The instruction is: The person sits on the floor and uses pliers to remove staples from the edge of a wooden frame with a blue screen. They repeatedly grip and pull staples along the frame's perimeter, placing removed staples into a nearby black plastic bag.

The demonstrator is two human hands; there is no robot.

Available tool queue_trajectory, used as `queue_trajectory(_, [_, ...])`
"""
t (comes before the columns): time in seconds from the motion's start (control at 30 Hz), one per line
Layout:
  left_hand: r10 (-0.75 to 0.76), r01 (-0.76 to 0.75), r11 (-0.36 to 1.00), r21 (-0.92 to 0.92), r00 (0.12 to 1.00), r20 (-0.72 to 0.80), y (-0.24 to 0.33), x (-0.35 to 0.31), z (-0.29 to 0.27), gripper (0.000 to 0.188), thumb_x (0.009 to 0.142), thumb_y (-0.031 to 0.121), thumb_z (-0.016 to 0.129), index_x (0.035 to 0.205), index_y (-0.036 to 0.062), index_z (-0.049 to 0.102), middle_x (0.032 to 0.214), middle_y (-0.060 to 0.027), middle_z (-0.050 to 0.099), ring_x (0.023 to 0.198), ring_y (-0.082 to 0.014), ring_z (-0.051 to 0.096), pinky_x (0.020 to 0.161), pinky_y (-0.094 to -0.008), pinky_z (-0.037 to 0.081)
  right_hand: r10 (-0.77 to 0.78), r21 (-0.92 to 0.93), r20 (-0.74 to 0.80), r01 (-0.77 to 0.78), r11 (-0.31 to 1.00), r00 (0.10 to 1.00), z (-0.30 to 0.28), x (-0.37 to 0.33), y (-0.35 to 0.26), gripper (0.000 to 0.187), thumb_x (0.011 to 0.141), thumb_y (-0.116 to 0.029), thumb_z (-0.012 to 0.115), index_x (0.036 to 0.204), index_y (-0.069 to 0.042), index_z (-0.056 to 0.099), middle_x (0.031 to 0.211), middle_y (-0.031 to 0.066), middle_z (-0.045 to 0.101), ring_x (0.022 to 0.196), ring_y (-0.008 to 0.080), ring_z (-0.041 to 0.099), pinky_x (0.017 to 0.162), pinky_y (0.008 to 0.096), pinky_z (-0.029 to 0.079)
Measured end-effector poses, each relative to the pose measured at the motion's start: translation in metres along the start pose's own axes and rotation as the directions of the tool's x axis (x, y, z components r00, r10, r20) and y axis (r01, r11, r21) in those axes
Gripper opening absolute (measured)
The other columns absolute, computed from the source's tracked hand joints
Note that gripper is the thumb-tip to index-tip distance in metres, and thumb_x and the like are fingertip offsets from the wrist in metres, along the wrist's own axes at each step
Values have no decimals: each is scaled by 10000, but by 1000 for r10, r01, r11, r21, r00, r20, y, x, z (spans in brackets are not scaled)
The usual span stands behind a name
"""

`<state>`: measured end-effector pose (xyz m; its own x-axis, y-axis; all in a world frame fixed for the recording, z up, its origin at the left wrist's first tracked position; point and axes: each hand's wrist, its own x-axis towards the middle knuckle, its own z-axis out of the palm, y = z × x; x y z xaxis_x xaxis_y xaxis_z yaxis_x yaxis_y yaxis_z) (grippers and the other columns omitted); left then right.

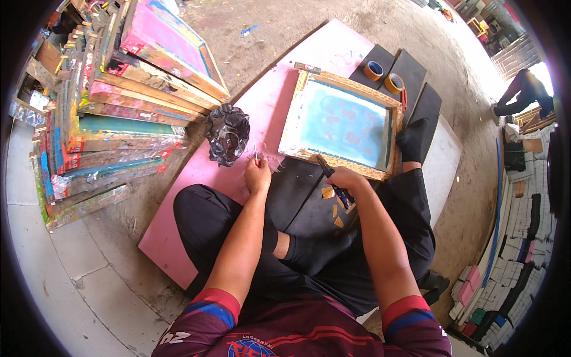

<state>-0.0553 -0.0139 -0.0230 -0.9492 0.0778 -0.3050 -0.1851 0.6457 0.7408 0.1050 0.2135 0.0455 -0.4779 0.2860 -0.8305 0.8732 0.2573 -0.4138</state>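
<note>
My left hand point(257, 177) is closed on a thin, pale, pointed tool whose kind I cannot make out, beside a crumpled black plastic bag point(228, 134). Dark pliers point(324, 165) are gripped in my right hand point(348, 180), their jaws at the near edge of a wooden screen frame point(312, 156). The frame's mesh point(345, 125) is light blue with faint greyish patches. It lies in front of me on a pink board point(324, 50) and black boards. Torn brown tape scraps point(339, 222) lie below my right hand.
Stacked, paint-stained screen frames point(119, 128) stand at the left. Two tape rolls point(373, 70) and a red-handled tool point(404, 99) sit beyond the frame on black boards point(407, 65). Another person's legs point(523, 92) show at far right, above piled white sheets point(523, 238).
</note>
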Motion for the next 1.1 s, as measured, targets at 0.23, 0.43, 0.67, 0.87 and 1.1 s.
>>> queue_trajectory(0.23, [35,-35,999,6,999,-25,3,-2,0,342,929,344,702,921,3,687,909,-203,736,885,-414,716,772,-508,536,75,14,154,-79,997,985,-28,1,-7,352,992,-210,616,959,139,646,768,202,705,613,271,700,548,451,547])
queue_trajectory(0.43, [34,-34,999,19,999,-18,4,-2,3,350,928,345,698,922,-4,684,919,-212,736,888,-428,711,775,-515,533,73,6,76,-74,997,994,-25,-18,-25,410,1015,-273,592,980,132,647,787,226,717,594,260,713,567,445,569])
queue_trajectory(0.67, [18,-18,1000,-10,1000,18,-8,4,5,336,935,339,684,936,3,689,932,-203,744,889,-416,715,771,-511,535,-102,-222,-382,16,975,919,33,-23,3,499,1001,-407,606,976,87,671,791,252,709,751,375,727,735,475,574])
queue_trajectory(0.87, [-9,8,999,45,1000,3,-8,1,-3,350,938,365,672,951,15,694,946,-199,746,897,-407,717,780,-509,541,-62,-185,-434,-21,983,899,44,-31,-2,466,994,-434,599,1078,13,697,1079,279,717,1080,458,670,922,538,526])
queue_trajectory(1.1, [40,-28,994,107,994,-104,-2,-6,-15,488,925,516,683,980,32,653,952,-190,741,935,-398,713,812,-511,537,-111,-55,-444,97,994,889,56,-12,24,417,993,-405,630,950,7,683,763,153,734,777,340,731,745,453,554])
